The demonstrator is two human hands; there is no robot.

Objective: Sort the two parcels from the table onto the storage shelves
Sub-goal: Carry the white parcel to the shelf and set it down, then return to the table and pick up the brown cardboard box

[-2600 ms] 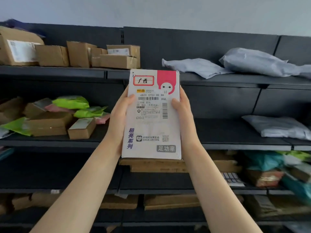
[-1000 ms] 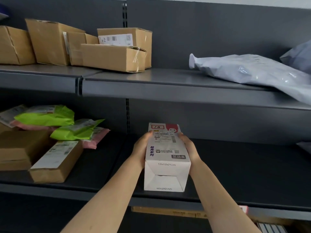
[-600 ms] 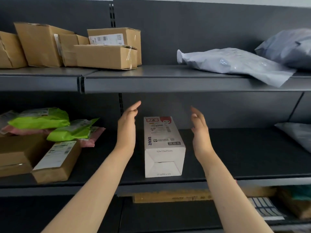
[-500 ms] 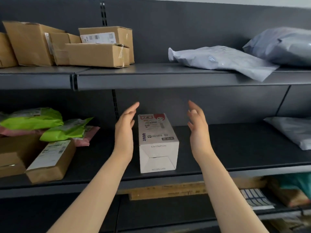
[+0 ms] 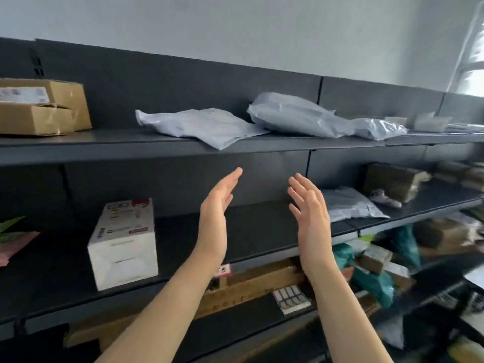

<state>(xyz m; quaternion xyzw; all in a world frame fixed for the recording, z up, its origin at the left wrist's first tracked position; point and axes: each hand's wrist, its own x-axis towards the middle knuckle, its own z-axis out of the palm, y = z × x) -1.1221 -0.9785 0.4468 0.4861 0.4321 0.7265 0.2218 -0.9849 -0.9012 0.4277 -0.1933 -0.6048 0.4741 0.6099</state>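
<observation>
A dark grey metal shelving unit (image 5: pixel 183 150) with several tiers stands against a pale wall (image 5: pixel 235 27), and the view is tilted so the shelves slope down to the right. The white parcel box (image 5: pixel 123 242) lies lengthwise on the middle shelf (image 5: pixel 262 226), left of centre, with its printed label face upward and its plain end panel toward the shelf's front edge. Neither hand touches it. The left hand (image 5: pixel 214 218) is raised in front of the middle shelf, just right of the box, fingers extended and palm turned toward the right; it holds nothing. The right hand (image 5: pixel 310 213) is raised beside it, apart from it, fingers spread and palm facing left; it also holds nothing. On the top shelf, 2 stacked brown cardboard boxes (image 5: pixel 39 106) sit at the far left, and a flat grey poly mailer (image 5: pixel 201 125) lies near the centre with 1 corner hanging over the shelf edge. A bulkier grey mailer bag (image 5: pixel 296 113) rests just to its right, overlapping it. On the middle shelf, another grey mailer (image 5: pixel 348 203) lies right of the right hand, and green and pink packets (image 5: pixel 13 237) show at the far left edge. The lower shelves hold mixed cardboard and teal parcels, partly blurred.
</observation>
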